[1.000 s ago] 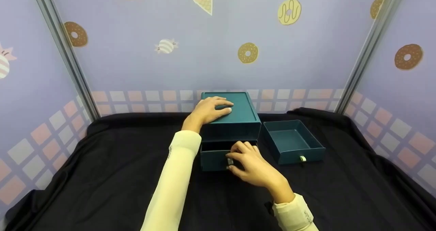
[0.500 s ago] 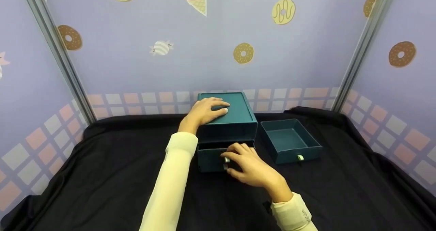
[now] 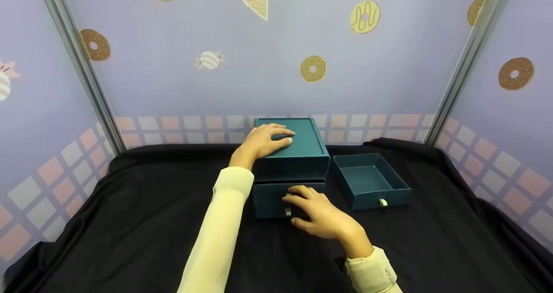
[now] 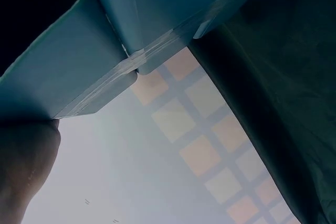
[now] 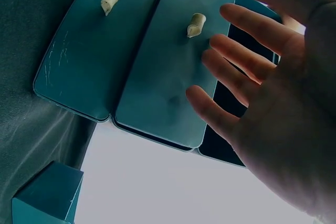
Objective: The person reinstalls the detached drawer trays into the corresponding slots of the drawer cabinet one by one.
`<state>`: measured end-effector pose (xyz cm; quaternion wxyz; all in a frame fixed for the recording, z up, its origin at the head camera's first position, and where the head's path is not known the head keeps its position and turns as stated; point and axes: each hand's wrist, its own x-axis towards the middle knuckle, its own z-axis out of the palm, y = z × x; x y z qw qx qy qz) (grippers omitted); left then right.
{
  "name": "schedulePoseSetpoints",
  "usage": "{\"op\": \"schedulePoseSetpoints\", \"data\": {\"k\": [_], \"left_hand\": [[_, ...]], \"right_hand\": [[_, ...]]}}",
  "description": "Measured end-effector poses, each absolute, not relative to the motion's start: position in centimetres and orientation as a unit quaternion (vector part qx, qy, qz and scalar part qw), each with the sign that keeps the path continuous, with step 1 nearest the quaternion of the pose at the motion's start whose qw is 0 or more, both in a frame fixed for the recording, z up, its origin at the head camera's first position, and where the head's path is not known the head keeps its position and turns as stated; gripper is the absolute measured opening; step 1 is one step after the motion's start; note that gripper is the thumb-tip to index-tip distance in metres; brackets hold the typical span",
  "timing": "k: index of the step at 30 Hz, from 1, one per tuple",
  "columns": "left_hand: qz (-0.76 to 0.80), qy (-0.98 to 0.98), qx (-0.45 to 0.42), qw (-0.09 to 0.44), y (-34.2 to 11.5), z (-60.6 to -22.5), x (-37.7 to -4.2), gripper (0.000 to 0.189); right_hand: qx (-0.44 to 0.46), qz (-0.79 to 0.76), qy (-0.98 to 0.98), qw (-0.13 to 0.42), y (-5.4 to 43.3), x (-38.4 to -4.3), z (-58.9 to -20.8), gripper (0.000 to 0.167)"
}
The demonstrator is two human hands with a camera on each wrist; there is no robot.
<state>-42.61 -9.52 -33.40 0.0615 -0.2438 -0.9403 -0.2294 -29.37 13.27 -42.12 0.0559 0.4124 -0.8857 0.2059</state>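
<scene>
A dark teal drawer cabinet (image 3: 302, 139) stands near the back wall, its top slot open. My left hand (image 3: 264, 141) rests on its top with fingers extended. In the left wrist view, part of that hand (image 4: 26, 161) shows below the cabinet's edge (image 4: 94, 77). Below the slot, the middle drawer (image 5: 168, 77) and the bottom drawer (image 5: 79, 66) are in the cabinet, each with a pale pull tab (image 5: 196, 25) on its front. My right hand (image 3: 320, 215) is before these fronts, fingers spread and loosely bent, holding nothing.
An empty, pulled-out drawer (image 3: 367, 200) sits on the black cloth (image 3: 151, 224) right of the cabinet, its pale tab (image 3: 383, 202) facing me. Patterned lilac panels (image 3: 276, 90) stand behind and at both sides, with metal posts (image 3: 88, 81) at the corners.
The drawer beneath the open slot was pulled partly out and has slid back in, its front now close to the cabinet. My right fingers have let go at its tab. The left hand stays put.
</scene>
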Motion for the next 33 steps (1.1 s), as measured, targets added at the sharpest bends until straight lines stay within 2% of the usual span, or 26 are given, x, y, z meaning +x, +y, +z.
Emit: {"op": "schedulePoseSetpoints", "data": {"k": [13, 33], "left_hand": [[-0.234, -0.94, -0.241, 0.057, -9.6, -33.6, -42.5, 0.046], [-0.235, -0.938, -0.248, 0.059, -9.6, -33.4, -42.6, 0.047]], "right_hand": [[0.409, 0.212, -0.887, 0.026, 13.5, -29.7, -42.7, 0.053], [0.417, 0.223, -0.881, 0.031, 13.6, -30.3, -43.1, 0.05]]}}
